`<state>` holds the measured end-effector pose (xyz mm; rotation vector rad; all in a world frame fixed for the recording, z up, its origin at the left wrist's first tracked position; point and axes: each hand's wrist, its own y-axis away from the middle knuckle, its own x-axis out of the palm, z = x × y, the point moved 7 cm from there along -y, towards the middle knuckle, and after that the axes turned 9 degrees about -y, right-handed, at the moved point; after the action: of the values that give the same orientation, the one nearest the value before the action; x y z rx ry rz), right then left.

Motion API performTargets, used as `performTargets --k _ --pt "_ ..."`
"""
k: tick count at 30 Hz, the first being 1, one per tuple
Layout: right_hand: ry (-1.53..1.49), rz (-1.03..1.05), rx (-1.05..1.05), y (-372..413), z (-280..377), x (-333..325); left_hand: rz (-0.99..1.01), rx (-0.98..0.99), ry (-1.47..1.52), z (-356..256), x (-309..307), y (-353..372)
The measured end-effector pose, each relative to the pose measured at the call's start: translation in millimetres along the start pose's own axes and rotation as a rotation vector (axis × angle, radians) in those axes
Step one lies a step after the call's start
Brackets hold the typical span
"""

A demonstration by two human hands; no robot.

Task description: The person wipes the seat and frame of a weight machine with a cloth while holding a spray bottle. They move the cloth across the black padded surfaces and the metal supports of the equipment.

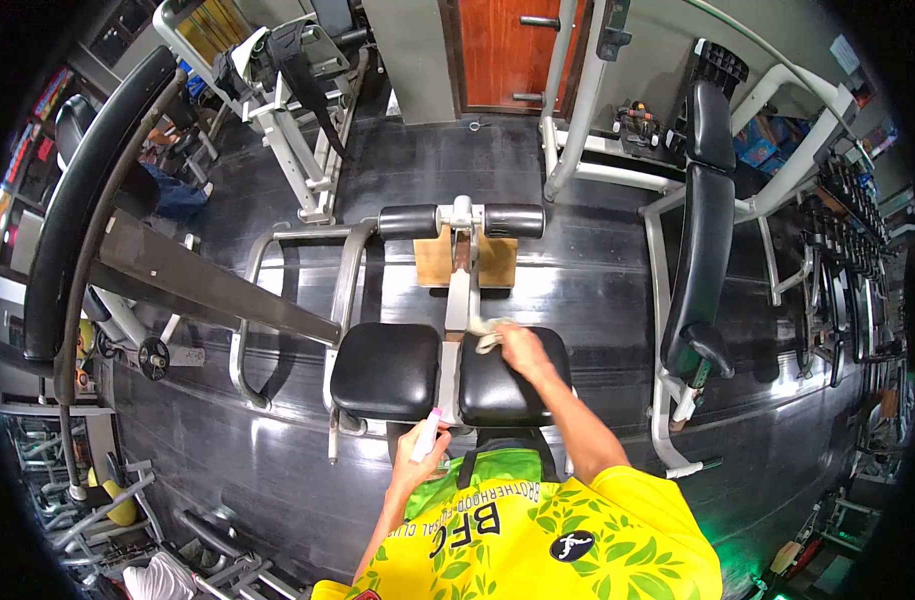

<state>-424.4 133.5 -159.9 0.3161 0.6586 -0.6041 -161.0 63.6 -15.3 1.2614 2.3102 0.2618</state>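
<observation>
My right hand (524, 351) is closed on a pale cloth (488, 332), which touches the far inner edge of the right black seat pad (508, 392). My left hand (418, 458) grips a white bottle with a pink tip (428, 436), held low near my body at the front of the pads. Beside the right pad lies the left black pad (386, 372), with a metal bar between the two. Beyond them, a pair of black padded rollers (514, 221) sits on the machine's upright post.
An inclined black bench (700, 260) stands to the right. On the left, a long padded arm (98, 200) slants above a curved metal frame (240, 350). Dumbbells (848, 215) fill a rack at far right. A brown door (518, 55) is at the back.
</observation>
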Motion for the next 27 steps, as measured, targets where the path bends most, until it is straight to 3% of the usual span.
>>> performTargets --k 4,7,10,18,23,27 --pt "-0.004 0.156 -0.138 -21.4 56.2 55.5 0.051 -0.003 -0.025 -0.5 6.4 -0.4" --pt "0.072 0.286 -0.14 -19.0 74.2 54.7 0.061 -0.002 -0.028 -0.1 7.2 -0.1" --pt "0.028 0.187 -0.173 -7.7 58.2 20.3 0.053 0.017 -0.008 -0.1 8.4 0.2" --pt "-0.009 0.028 0.138 56.9 -69.4 -103.4 0.036 0.015 0.031 5.7 3.9 5.0" --pt "-0.133 -0.098 0.169 61.0 -64.7 -93.0 0.006 0.023 -0.004 4.4 0.4 2.8" --pt "-0.018 -0.058 -0.063 24.6 -21.2 -50.9 0.015 0.014 0.005 4.3 3.8 1.4"
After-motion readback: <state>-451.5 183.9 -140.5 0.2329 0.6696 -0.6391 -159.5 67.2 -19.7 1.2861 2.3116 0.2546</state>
